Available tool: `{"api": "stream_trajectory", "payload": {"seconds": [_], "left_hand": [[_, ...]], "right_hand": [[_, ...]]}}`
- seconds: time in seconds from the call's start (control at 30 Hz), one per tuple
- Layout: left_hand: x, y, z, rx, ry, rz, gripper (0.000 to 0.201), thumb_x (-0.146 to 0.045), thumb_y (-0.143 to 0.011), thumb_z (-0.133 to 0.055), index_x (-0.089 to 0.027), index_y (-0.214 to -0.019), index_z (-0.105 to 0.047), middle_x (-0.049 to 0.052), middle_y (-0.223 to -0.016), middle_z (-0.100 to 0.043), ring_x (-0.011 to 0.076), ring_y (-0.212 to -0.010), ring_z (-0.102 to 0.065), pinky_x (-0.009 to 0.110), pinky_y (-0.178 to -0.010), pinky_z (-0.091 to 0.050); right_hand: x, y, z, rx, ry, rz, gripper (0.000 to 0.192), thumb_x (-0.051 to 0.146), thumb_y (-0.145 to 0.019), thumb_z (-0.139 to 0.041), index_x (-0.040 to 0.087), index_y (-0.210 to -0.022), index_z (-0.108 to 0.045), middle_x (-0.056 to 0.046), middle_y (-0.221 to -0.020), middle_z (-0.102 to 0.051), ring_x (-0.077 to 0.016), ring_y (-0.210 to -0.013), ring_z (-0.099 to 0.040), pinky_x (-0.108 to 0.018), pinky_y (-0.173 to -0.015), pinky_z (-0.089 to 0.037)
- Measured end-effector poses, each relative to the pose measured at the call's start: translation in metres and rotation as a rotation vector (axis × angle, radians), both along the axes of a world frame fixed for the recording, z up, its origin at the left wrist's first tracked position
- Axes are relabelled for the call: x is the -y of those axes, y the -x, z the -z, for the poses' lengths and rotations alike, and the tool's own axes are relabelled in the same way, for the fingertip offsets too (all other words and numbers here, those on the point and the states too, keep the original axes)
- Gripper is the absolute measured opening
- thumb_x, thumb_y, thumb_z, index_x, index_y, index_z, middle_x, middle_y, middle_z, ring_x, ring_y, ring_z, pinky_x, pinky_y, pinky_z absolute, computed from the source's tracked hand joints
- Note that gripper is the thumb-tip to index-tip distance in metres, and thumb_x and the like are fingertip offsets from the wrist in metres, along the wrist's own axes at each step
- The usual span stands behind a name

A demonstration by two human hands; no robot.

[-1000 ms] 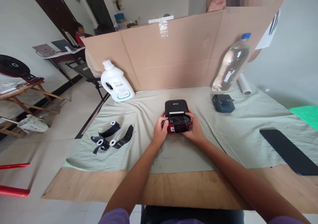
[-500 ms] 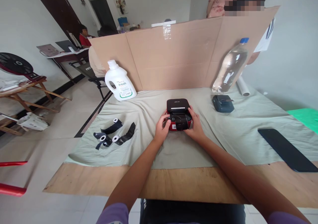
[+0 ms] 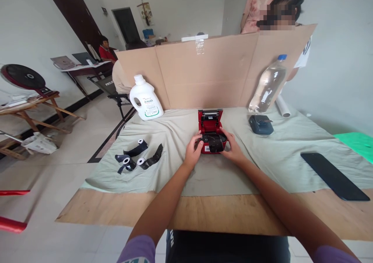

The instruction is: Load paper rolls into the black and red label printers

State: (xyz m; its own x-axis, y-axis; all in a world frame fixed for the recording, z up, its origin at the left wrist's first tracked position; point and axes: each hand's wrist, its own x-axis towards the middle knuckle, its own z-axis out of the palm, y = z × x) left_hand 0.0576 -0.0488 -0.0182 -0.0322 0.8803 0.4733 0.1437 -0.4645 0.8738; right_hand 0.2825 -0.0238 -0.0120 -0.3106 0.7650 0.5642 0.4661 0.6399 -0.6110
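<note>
A small red printer (image 3: 210, 123) sits mid-table on a pale green cloth (image 3: 262, 158), its lid swung up and open. A dark paper roll (image 3: 215, 142) lies in its open bay. My left hand (image 3: 193, 152) grips the printer's left side, thumb at the front edge. My right hand (image 3: 232, 148) holds the right side, fingers touching the roll. Three dark paper rolls (image 3: 136, 156) with white cores lie on the cloth to the left.
A white detergent jug (image 3: 145, 98) stands back left, a clear water bottle (image 3: 266, 86) back right against a cardboard screen (image 3: 210, 72). A dark blue printer (image 3: 261, 124) and a black phone (image 3: 334, 176) lie to the right. People are behind the screen.
The printer's lid has swung from nearly flat to upright, showing its red inside. Both hands stay at the printer's sides. The camera has tilted up a little.
</note>
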Motion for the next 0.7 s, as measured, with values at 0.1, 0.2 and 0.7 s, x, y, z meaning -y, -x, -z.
{"api": "stream_trajectory", "payload": {"seconds": [0.1, 0.2, 0.7], "left_hand": [[-0.001, 0.0, 0.001, 0.0, 0.005, -0.008, 0.029, -0.04, -0.099, -0.052, -0.021, -0.119, -0.061, 0.013, -0.148, -0.055, 0.0253, -0.132, -0.056, 0.045, -0.11, -0.044], [-0.002, 0.0, 0.002, 0.015, 0.003, -0.009, 0.029, -0.042, -0.098, -0.054, -0.022, -0.117, -0.062, 0.012, -0.148, -0.055, 0.0254, -0.131, -0.057, 0.044, -0.11, -0.044], [-0.002, 0.002, 0.002, -0.004, -0.002, 0.009, 0.028, -0.038, -0.099, -0.052, -0.023, -0.122, -0.061, 0.01, -0.149, -0.054, 0.025, -0.131, -0.057, 0.046, -0.11, -0.046]], "right_hand": [[-0.007, -0.018, -0.021, 0.083, 0.034, -0.154, 0.067, 0.028, -0.082, -0.06, 0.029, -0.148, -0.049, -0.006, -0.15, -0.053, -0.0298, -0.132, -0.051, -0.049, -0.106, -0.047], [-0.019, -0.019, -0.047, 0.116, 0.082, -0.085, 0.046, 0.022, -0.084, -0.051, 0.029, -0.126, -0.069, -0.006, -0.129, -0.068, -0.0269, -0.119, -0.059, -0.045, -0.099, -0.051], [-0.099, 0.084, -0.109, 1.131, 0.57, -0.058, 0.021, 0.012, -0.071, -0.064, 0.016, -0.088, -0.076, -0.01, -0.081, -0.074, -0.026, -0.071, -0.069, -0.035, -0.065, -0.052]]}}
